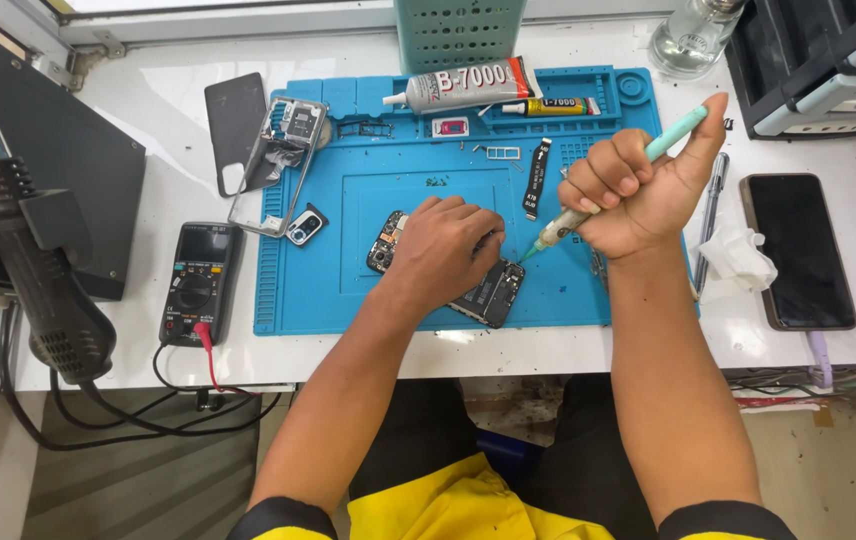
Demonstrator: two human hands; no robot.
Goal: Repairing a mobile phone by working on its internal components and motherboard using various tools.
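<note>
Black and circuit-green, the opened phone board (493, 292) lies on the blue repair mat (308, 300), near its front edge, mostly covered by the left hand (445, 248); that hand presses down flat with fingers curled over the board, seemingly to pin it so it cannot slide, gripping nothing that I can make out beyond the board itself. The right hand (638, 185) is clenched in a fist around a syringe (608, 185) with a pale teal plunger, thumb braced on the plunger's end; the needle tip slants down and to the left, just beside the board's upper edge, a hold that looks suited to squeezing out a fine dose with control.

Further out on the mat sit a black flex cable (537, 180), a small camera module (305, 225), a bare phone frame (283, 165) leaning across the mat's left edge, and two glue tubes (463, 87) parked along the far trays, within reach but clear of the work.

On the white worktop (148, 100) beyond the mat: a dark back cover (233, 125), a multimeter (198, 283) with a red lead, a hot-air gun (28, 260) at the left edge, a crumpled tissue (738, 255), a pen (713, 200), a second phone (801, 250) lying screen-up on a cable at right, and a clear bottle (693, 35) at the back.
</note>
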